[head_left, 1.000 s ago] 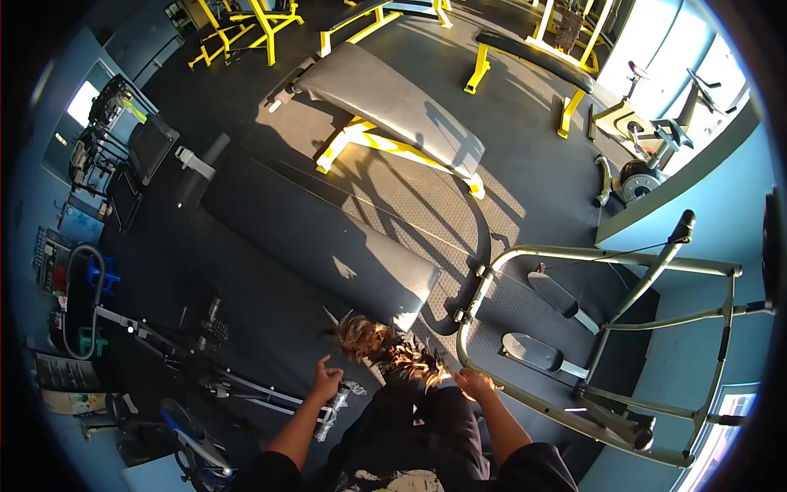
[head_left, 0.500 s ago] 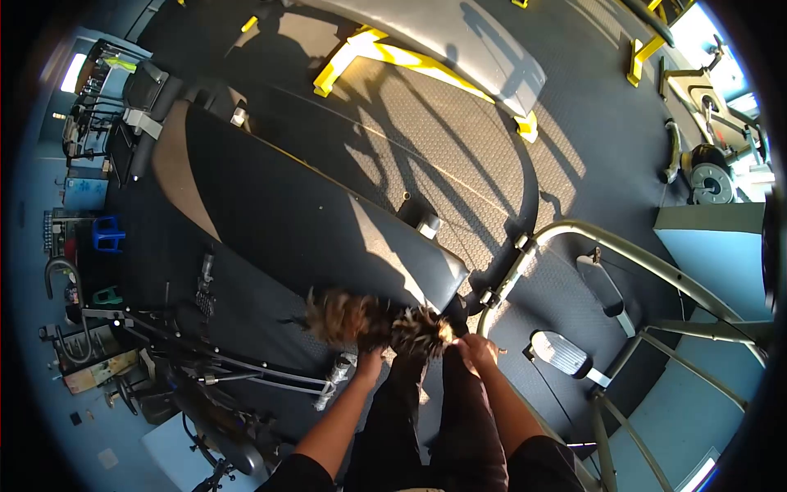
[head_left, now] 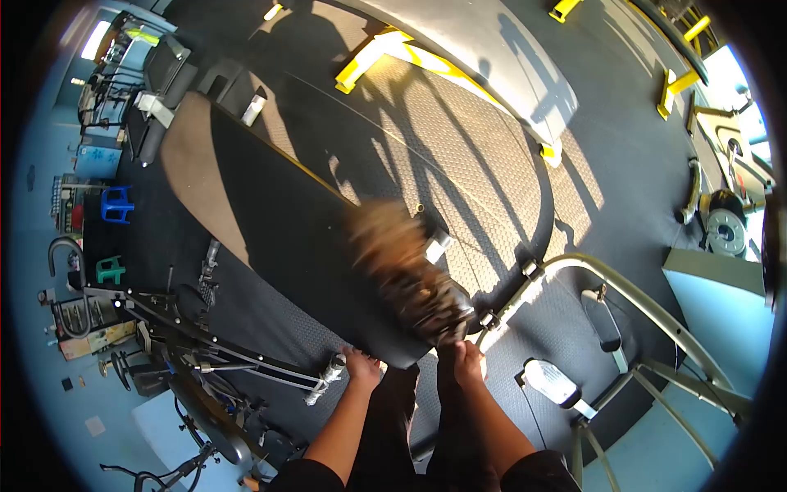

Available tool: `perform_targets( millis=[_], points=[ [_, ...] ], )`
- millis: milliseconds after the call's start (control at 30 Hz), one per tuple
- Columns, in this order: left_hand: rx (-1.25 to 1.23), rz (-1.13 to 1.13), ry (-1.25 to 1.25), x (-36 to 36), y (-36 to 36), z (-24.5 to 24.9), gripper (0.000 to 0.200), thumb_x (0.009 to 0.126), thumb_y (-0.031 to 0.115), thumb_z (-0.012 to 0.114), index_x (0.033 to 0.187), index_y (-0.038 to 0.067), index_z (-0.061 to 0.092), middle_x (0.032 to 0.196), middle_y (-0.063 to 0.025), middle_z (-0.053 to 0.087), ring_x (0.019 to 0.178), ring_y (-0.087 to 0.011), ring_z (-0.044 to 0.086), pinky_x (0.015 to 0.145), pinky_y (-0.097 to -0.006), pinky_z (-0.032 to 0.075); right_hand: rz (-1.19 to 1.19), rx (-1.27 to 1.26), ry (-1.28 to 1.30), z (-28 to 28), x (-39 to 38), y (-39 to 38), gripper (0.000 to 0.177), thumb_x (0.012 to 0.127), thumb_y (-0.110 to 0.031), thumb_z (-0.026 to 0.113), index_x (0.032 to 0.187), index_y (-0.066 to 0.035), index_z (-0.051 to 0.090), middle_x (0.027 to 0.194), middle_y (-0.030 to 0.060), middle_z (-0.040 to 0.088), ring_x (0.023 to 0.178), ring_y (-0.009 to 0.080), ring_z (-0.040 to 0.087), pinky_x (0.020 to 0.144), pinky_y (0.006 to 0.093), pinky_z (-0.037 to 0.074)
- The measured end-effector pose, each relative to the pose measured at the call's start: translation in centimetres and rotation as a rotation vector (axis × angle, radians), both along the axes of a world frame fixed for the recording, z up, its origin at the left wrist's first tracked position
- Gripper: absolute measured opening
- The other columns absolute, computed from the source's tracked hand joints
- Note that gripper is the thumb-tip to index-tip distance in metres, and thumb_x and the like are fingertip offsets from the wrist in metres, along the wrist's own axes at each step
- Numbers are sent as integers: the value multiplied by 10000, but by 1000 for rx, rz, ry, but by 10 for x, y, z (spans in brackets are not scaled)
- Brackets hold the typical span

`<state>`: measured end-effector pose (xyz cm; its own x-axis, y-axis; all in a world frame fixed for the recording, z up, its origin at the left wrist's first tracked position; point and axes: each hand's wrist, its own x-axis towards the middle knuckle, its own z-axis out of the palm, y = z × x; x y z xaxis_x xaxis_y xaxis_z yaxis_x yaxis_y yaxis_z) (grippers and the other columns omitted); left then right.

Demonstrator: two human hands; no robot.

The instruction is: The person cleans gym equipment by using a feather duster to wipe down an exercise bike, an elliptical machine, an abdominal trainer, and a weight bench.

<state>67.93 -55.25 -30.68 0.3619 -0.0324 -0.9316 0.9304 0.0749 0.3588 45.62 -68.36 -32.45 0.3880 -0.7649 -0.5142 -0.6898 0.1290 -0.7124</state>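
A brown feather duster (head_left: 422, 299), blurred along its far end, stretches over the near part of a long black padded bench (head_left: 283, 221). My right hand (head_left: 469, 362) is closed around its near end, just past the bench's near right corner. My left hand (head_left: 361, 366) is apart from the duster, beside the near end of the bench, with its fingers loosely spread and nothing in them. Close to its left is the wrapped end of a metal bar (head_left: 328, 379). My dark-trousered legs show between my forearms.
A curved metal frame (head_left: 602, 262) with foot plates (head_left: 551, 383) stands on the right. Beyond the bench is a grey padded bench (head_left: 492, 49) on yellow legs. Exercise machines, a blue stool (head_left: 116, 205) and a green stool (head_left: 110, 270) line the left side.
The feather duster has swung forward and up over the bench, its feathers now stretched out lengthwise. My left hand has come away from the feathers and moved slightly left.
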Motion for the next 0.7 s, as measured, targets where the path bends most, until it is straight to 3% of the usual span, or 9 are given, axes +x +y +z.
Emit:
perform_targets(
  millis=[33,100,200,300,333,433,500,600,700],
  points=[
    [-4,15,-5,3,-2,2,646,991,574,391,1454,124,421,1522,-87,417,1411,-283,375,1152,-447,279,-233,95,-18,-4,4,-1,451,1024,-419,484,849,-20,602,836,208,663,812,421,641,710,493,498],
    [-79,-149,-26,6,-4,5,681,1003,605,341,1486,128,389,1540,-81,396,1425,-292,347,1173,-446,235,-250,183,-69,24,25,-13,455,1028,-423,463,851,-24,591,884,216,667,826,422,647,724,500,504],
    [-107,-126,-114,17,-5,16,814,974,718,260,1530,128,327,1573,-82,351,1431,-296,339,1182,-444,200,454,-75,15,35,46,-18,430,1002,-466,501,880,-68,609,885,190,677,790,430,651,700,518,511],
    [-336,66,-237,43,-6,17,860,948,780,233,1452,118,451,1519,-55,436,1309,-229,453,1065,-352,342,518,-126,136,59,76,-38,438,985,-488,522,852,-79,604,878,180,672,814,423,652,708,522,508],
    [-127,99,-153,50,-11,35,982,897,846,189,1503,99,391,1531,-76,416,1342,-254,424,1115,-378,311,386,-171,97,54,84,-39,444,990,-475,517,825,-71,599,841,194,660,780,424,648,679,537,490],
    [-69,-9,-269,85,-15,36,1072,858,885,133,1568,93,266,1581,-96,342,1410,-290,350,1187,-436,214,-32,-102,35,47,117,-46,459,1025,-411,484,790,-29,584,763,230,628,707,459,611,622,535,441],
    [-84,-46,-326,109,-17,36,1085,852,889,118,1599,103,154,1629,-110,251,1475,-300,267,1218,-449,127,-9,-113,36,52,139,-48,465,1035,-395,472,790,-13,574,775,240,629,717,472,608,628,533,441],
    [-121,-81,-433,150,-26,37,1139,820,918,132,1599,88,136,1662,-155,135,1526,-347,128,1220,-497,20,492,-249,-47,69,177,-51,445,1023,-387,502,770,-28,573,773,242,629,749,474,616,647,538,459],
    [-224,33,-575,191,-27,30,1081,857,885,151,1600,100,145,1647,-157,193,1513,-343,183,1218,-498,79,487,-343,33,86,223,-58,434,1018,-378,512,756,-37,575,774,245,630,758,471,619,650,536,464]
  ],
)
